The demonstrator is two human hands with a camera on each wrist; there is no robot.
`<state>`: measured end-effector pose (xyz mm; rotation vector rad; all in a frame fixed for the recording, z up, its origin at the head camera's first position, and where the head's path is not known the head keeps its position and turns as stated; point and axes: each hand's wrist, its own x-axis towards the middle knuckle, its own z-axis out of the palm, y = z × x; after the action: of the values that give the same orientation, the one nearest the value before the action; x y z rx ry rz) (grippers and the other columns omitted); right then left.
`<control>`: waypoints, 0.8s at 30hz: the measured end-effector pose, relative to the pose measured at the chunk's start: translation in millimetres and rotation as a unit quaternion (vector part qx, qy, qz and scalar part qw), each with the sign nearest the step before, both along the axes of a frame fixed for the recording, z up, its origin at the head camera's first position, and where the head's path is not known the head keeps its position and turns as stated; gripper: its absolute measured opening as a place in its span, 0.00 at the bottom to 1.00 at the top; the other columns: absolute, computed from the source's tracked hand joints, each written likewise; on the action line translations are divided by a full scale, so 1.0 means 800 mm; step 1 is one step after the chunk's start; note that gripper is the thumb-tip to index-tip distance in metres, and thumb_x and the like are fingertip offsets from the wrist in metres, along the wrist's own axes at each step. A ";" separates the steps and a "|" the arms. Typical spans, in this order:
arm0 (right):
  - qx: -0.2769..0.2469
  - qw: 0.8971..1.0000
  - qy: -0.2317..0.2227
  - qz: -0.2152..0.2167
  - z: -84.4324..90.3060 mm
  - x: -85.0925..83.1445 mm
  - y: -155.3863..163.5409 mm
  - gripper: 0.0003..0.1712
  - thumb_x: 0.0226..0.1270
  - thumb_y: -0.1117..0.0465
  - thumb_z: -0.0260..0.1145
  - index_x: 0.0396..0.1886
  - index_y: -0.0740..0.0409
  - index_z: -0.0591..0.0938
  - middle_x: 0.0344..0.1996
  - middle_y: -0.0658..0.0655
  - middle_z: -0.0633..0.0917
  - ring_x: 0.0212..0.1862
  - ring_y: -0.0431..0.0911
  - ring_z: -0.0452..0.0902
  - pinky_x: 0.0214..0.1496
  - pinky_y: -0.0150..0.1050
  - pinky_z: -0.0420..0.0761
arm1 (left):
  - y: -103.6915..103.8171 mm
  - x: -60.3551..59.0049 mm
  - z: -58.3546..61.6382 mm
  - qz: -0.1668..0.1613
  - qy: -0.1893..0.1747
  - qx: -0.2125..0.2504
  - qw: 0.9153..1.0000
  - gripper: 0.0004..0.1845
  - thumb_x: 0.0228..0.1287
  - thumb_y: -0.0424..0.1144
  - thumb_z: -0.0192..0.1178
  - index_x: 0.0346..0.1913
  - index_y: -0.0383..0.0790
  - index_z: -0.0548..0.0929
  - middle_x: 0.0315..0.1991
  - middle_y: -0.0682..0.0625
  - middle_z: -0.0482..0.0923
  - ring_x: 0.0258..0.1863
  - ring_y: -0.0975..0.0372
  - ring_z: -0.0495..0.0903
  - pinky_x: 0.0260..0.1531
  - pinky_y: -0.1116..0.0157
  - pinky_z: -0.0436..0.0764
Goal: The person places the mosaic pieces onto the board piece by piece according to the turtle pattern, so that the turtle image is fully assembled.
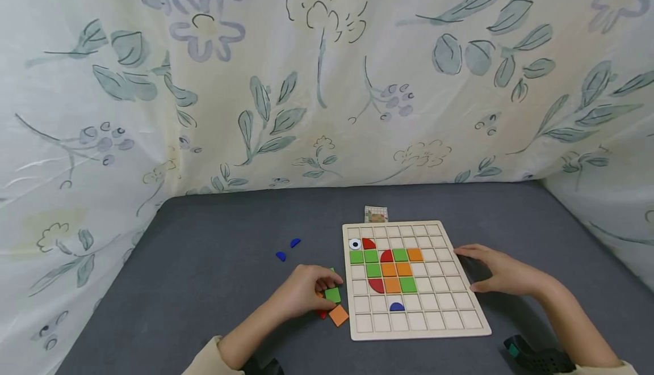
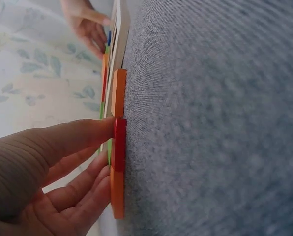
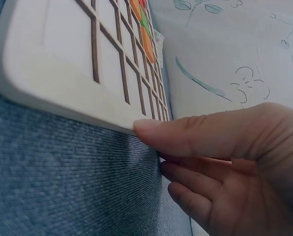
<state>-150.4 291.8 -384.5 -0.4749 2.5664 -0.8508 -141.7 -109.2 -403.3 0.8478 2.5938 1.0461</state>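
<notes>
My left hand point(image 1: 309, 290) is over a small pile of loose tiles left of the wooden grid board point(image 1: 455, 298), its fingers bent round a green square tile point(image 1: 332, 295). In the left wrist view the thumb tip touches the edge of a red tile point(image 2: 119, 147), and the other fingertips are by an orange tile point(image 2: 117, 191). Whether the fingers pinch the green tile is not clear. My right hand point(image 1: 511, 270) rests its thumb and fingertips against the board's right edge, fingers fairly straight; the right wrist view shows the thumb point(image 3: 181, 135) touching the rim.
Green, orange and red tiles and a white eye disc point(image 1: 355, 244) lie in the board's cells. A blue half-round piece point(image 1: 397, 307) sits near its bottom. Two more blue half-rounds point(image 1: 281, 256) lie on the grey table point(image 1: 214, 250). A small picture card point(image 1: 376, 214) is behind the board.
</notes>
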 end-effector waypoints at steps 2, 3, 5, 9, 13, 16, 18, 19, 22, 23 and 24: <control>0.002 1.000 0.001 -0.001 0.000 0.000 0.000 0.46 0.47 0.58 0.74 0.64 0.71 0.64 0.61 0.77 0.61 0.60 0.73 0.56 0.50 0.65 0.66 | -0.001 -0.001 0.000 0.000 -0.001 0.005 1.000 0.17 0.43 0.35 0.73 0.40 0.42 0.84 0.30 0.56 0.79 0.29 0.70 0.76 0.30 0.74 0.76; 0.002 1.000 0.001 -0.001 0.001 0.000 0.000 0.46 0.47 0.58 0.74 0.64 0.71 0.64 0.61 0.76 0.61 0.60 0.73 0.56 0.50 0.65 0.66 | -0.001 -0.002 0.000 0.001 -0.002 0.006 1.000 0.17 0.43 0.35 0.73 0.40 0.42 0.84 0.30 0.56 0.79 0.30 0.70 0.76 0.31 0.74 0.76; 0.003 1.000 0.004 0.000 0.001 0.000 -0.001 0.46 0.47 0.58 0.74 0.63 0.71 0.64 0.60 0.76 0.61 0.60 0.73 0.56 0.50 0.65 0.66 | -0.002 -0.003 0.003 0.005 -0.003 0.008 1.000 0.16 0.43 0.35 0.73 0.40 0.42 0.85 0.31 0.56 0.80 0.30 0.69 0.76 0.31 0.73 0.76; 0.003 1.000 0.009 0.001 0.000 0.001 -0.001 0.46 0.46 0.58 0.74 0.63 0.71 0.64 0.60 0.75 0.62 0.60 0.72 0.57 0.50 0.65 0.67 | -0.005 -0.006 0.014 0.022 -0.001 0.010 1.000 0.16 0.45 0.35 0.72 0.41 0.42 0.85 0.32 0.56 0.80 0.31 0.67 0.76 0.31 0.72 0.77; 0.003 1.000 0.009 0.000 0.000 0.001 -0.001 0.46 0.46 0.58 0.74 0.63 0.70 0.64 0.60 0.75 0.61 0.60 0.72 0.57 0.49 0.65 0.67 | -0.009 -0.009 0.027 0.036 0.004 0.009 0.999 0.17 0.45 0.35 0.72 0.42 0.41 0.84 0.32 0.55 0.80 0.31 0.65 0.76 0.31 0.71 0.77; 0.003 1.000 0.008 -0.002 -0.001 0.001 0.000 0.46 0.46 0.58 0.74 0.63 0.70 0.64 0.61 0.75 0.61 0.60 0.73 0.56 0.49 0.65 0.66 | -0.011 -0.011 0.033 0.040 0.002 0.010 0.999 0.17 0.45 0.35 0.72 0.42 0.40 0.84 0.34 0.53 0.81 0.32 0.64 0.76 0.32 0.70 0.77; 0.004 1.000 0.008 -0.004 -0.001 0.002 0.000 0.46 0.46 0.58 0.74 0.63 0.70 0.64 0.61 0.75 0.61 0.60 0.73 0.56 0.49 0.65 0.66 | -0.011 -0.012 0.036 0.042 0.000 0.009 0.999 0.17 0.45 0.35 0.72 0.42 0.40 0.84 0.35 0.52 0.81 0.33 0.64 0.76 0.33 0.70 0.77; 0.003 1.000 0.008 -0.004 -0.001 0.002 0.000 0.46 0.46 0.58 0.74 0.63 0.70 0.64 0.61 0.75 0.61 0.60 0.73 0.56 0.49 0.65 0.66 | -0.011 -0.012 0.037 0.042 0.000 0.008 0.999 0.17 0.45 0.35 0.72 0.42 0.40 0.84 0.35 0.51 0.81 0.33 0.63 0.76 0.33 0.70 0.77; 0.002 1.000 0.007 -0.003 -0.001 0.002 -0.001 0.46 0.46 0.58 0.74 0.64 0.71 0.64 0.61 0.76 0.61 0.60 0.73 0.56 0.49 0.65 0.66 | -0.011 -0.013 0.039 0.040 0.000 0.005 0.999 0.17 0.45 0.35 0.72 0.42 0.40 0.84 0.35 0.51 0.81 0.33 0.63 0.76 0.34 0.68 0.78; 0.001 1.000 0.006 -0.003 0.000 0.001 -0.001 0.46 0.46 0.58 0.74 0.64 0.71 0.64 0.61 0.76 0.61 0.60 0.73 0.56 0.49 0.65 0.67 | -0.011 -0.013 0.040 0.039 0.000 0.004 0.999 0.17 0.46 0.35 0.72 0.42 0.40 0.84 0.35 0.51 0.81 0.33 0.63 0.76 0.34 0.68 0.78; 0.000 1.000 0.006 -0.003 0.000 0.001 -0.001 0.46 0.46 0.58 0.74 0.64 0.71 0.64 0.61 0.76 0.61 0.60 0.73 0.56 0.49 0.65 0.67 | -0.012 -0.014 0.041 0.038 0.000 0.004 0.999 0.17 0.46 0.34 0.72 0.42 0.40 0.84 0.34 0.51 0.81 0.33 0.63 0.76 0.34 0.67 0.78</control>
<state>-149.4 291.1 -384.7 -0.4741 2.5796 -0.8523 -152.9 -118.5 -370.9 0.7565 2.6434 1.0769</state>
